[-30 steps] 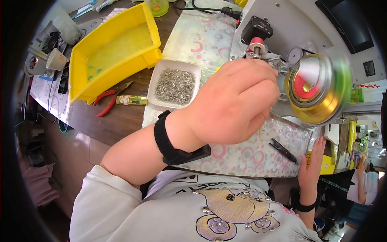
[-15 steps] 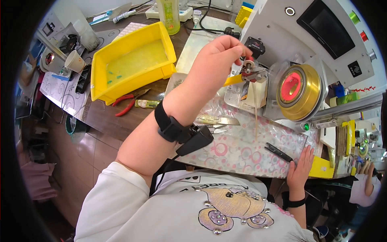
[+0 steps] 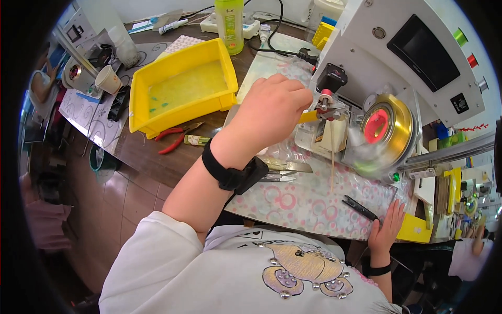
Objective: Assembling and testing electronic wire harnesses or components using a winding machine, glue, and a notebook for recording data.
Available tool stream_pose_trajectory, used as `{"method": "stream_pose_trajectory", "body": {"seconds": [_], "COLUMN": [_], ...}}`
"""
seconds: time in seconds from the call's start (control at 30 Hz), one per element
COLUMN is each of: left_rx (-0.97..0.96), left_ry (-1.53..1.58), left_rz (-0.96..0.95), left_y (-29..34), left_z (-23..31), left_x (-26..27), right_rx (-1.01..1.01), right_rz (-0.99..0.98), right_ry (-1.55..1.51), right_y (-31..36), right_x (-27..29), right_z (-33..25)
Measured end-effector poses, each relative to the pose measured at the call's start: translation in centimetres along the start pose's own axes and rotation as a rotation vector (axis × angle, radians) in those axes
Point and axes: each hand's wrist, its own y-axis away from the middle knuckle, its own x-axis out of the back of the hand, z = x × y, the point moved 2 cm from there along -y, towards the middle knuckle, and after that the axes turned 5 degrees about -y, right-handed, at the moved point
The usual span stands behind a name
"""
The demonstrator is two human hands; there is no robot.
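Observation:
My left hand [image 3: 274, 107] is closed with its knuckles up, just left of a small clamp-like fixture [image 3: 328, 107] with a red knob and a yellow lever [image 3: 308, 116]. Its fingertips are turned down and hidden, so what they pinch cannot be made out. Lying flat on the patterned table cover [image 3: 293, 204], my right hand [image 3: 386, 226] has its fingers stretched out. A black slim tool [image 3: 360, 208] lies beside its thumb. Behind the fixture a gold round drum with a red centre [image 3: 377, 125] looks blurred at its rim.
A yellow bin [image 3: 183, 107] stands at the left, with red-handled pliers [image 3: 172, 142] before it. Metal tweezers [image 3: 287, 165] lie under my left forearm. A white machine with a dark screen [image 3: 426, 47] fills the back right. A green bottle [image 3: 230, 26] stands behind.
My left hand has drawn back left from the fixture's red knob, and its fingers have turned down. The drum's rim has become blurred. My right hand stays flat; the view has shifted slightly.

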Motion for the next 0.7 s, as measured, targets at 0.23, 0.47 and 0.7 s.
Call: {"method": "stream_pose_trajectory", "body": {"seconds": [0.23, 0.47, 0.7], "left_rx": [0.326, 0.426, 0.474], "left_ry": [-0.104, 0.247, 0.231], "left_rz": [-0.118, -0.219, -0.262], "left_y": [0.7, -1.4, -1.3], "left_z": [-0.7, 2.0, 1.7], "left_x": [2.6, 0.9, 0.8], "right_rx": [-0.036, -0.005, -0.011], "right_rz": [-0.014, 0.013, -0.001], "right_ry": [0.004, 0.000, 0.008], "right_y": [0.1, 0.0, 0.2], "right_x": [0.2, -0.2, -0.3], "right_z": [0.2, 0.2, 0.1]}}
